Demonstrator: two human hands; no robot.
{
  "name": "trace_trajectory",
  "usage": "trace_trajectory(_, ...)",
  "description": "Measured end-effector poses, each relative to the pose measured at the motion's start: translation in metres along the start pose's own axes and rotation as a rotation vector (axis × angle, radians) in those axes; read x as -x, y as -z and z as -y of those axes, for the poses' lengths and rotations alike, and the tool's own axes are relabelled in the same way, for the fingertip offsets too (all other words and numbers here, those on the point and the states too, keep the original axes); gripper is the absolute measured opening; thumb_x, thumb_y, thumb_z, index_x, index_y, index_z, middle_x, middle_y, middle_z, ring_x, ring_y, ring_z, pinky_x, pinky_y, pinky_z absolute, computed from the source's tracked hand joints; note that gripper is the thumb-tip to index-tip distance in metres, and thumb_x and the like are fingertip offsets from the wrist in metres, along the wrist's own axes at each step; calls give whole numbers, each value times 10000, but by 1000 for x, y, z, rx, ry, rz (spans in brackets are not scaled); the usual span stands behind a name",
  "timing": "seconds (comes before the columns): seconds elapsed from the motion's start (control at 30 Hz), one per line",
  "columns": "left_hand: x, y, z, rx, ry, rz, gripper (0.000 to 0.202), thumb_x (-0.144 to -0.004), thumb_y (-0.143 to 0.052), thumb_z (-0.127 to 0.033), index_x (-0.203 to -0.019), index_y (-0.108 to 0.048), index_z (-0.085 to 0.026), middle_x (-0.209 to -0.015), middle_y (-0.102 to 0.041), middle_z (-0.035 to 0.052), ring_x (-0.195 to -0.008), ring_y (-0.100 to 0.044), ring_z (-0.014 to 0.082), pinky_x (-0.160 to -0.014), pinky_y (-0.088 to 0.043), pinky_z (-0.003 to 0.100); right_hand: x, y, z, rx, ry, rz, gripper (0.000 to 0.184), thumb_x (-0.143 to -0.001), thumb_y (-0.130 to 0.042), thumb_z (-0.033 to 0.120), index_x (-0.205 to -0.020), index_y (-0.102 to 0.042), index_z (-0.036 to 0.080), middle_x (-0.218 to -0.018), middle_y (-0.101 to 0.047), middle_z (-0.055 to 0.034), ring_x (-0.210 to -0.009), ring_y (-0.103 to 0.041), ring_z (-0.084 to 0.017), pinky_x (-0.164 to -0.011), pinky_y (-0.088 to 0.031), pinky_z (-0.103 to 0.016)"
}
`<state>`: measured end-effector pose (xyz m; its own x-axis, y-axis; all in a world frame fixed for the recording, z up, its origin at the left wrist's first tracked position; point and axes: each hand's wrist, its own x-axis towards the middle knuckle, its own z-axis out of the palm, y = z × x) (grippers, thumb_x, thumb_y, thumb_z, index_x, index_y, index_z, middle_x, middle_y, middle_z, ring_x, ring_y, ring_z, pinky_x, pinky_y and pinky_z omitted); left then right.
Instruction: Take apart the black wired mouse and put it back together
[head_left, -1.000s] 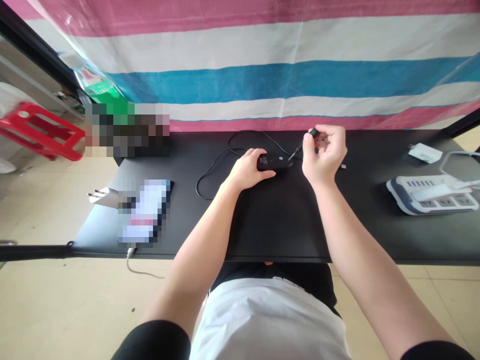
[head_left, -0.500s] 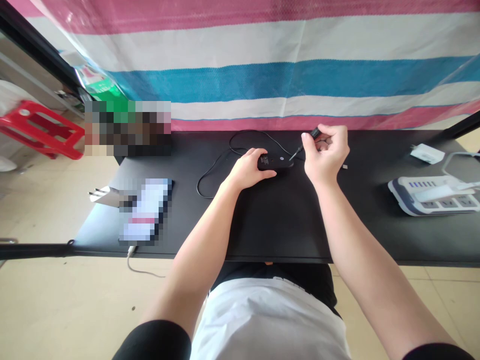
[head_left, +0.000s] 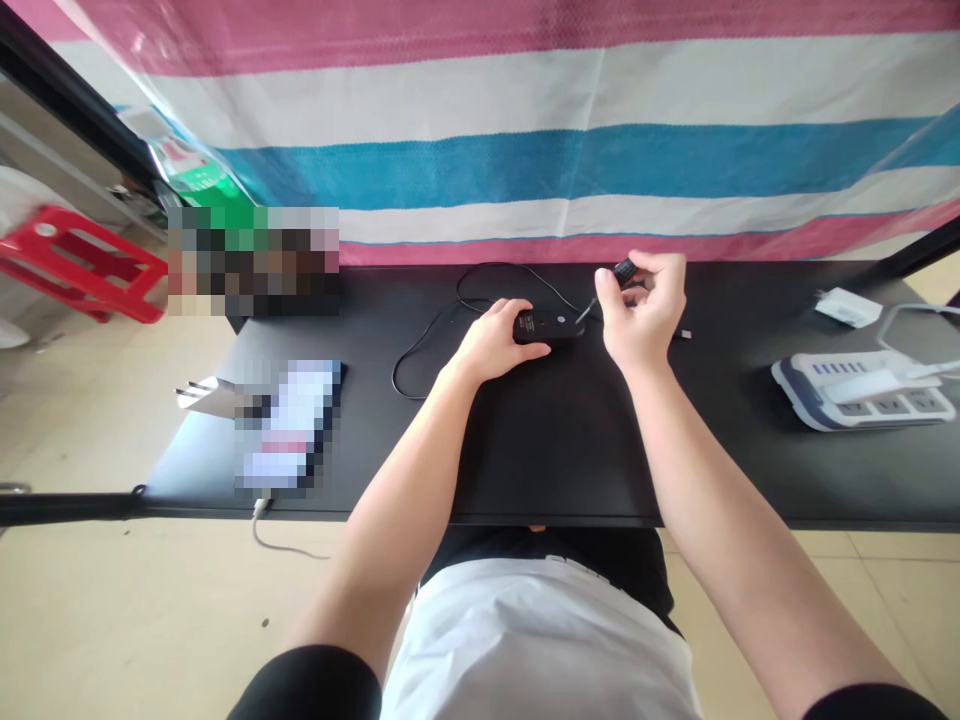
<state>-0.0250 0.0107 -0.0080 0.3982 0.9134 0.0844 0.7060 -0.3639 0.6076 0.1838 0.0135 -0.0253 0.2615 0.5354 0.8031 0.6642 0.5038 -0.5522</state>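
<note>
A small black box-shaped device (head_left: 551, 325) lies on the black table (head_left: 555, 440) near its far edge. My left hand (head_left: 495, 340) grips the device's left end and holds it down. My right hand (head_left: 645, 305) hovers just right of the device, its thumb and forefinger pinched on a small black plug (head_left: 622, 271). A thin lead runs from that plug down to the device's right end. A black cable (head_left: 442, 320) loops from the device across the table to the left and back.
A white power strip (head_left: 862, 390) and a white adapter (head_left: 849, 306) sit at the table's right end. A blurred-out flat object (head_left: 289, 425) and a metal piece (head_left: 202, 395) lie at the left. A striped tarp (head_left: 525, 130) hangs behind. A red stool (head_left: 82, 260) stands far left.
My right hand has shifted a little to the left with the plug still pinched, closer to the device. The left hand and the device have stayed put.
</note>
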Motion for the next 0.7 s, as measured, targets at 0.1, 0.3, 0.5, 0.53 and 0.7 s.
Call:
trace_trajectory(0.1,0,0,1,5,-1,-2,622,-754,-751,-455,-1286,-551,-203,-1293,-607,89,-1210,-588,283,-1041,-473,413,-1,-1,-2,44,18,-71,403,-870,-623,567,-1051,-571,211,-913,-632,-63,-717,-647,-174,-595,-550,-337)
trace_trajectory(0.3,0,0,1,0,-7,-8,606,-751,-752,-464,-1272,-555,-224,-1277,-613,80,-1203,-591,286,-1038,-475,424,-2,0,1,61,39,-74,370,-896,-594,554,-1038,-616,214,-930,-681,-78,-760,-679,-199,-647,-580,-365)
trace_trajectory(0.5,0,0,-1,-3,0,-8,607,-748,-753,-456,-1271,-557,-220,-1289,-611,83,-1207,-590,286,-1038,-476,420,-1,1,3,21,4,-3,410,-939,-505,562,-1130,-599,212,-963,-700,-89,-834,-701,-215,-718,-596,-379)
trace_trajectory(0.53,0,0,-1,-3,1,-8,604,-747,-753,-457,-1269,-557,-225,-1287,-612,81,-1206,-590,286,-1037,-477,422,-1,1,3,6,0,13,412,-948,-484,557,-1146,-586,210,-975,-701,-93,-835,-702,-213,-723,-594,-377)
trace_trajectory(0.7,0,0,-1,-7,5,-8,627,-744,-753,-465,-1276,-554,-199,-1282,-612,95,-1201,-591,288,-1024,-485,415,-1,3,6,-21,2,63,356,-984,-415,507,-1175,-515,223,-1022,-709,-106,-837,-707,-205,-703,-581,-363)
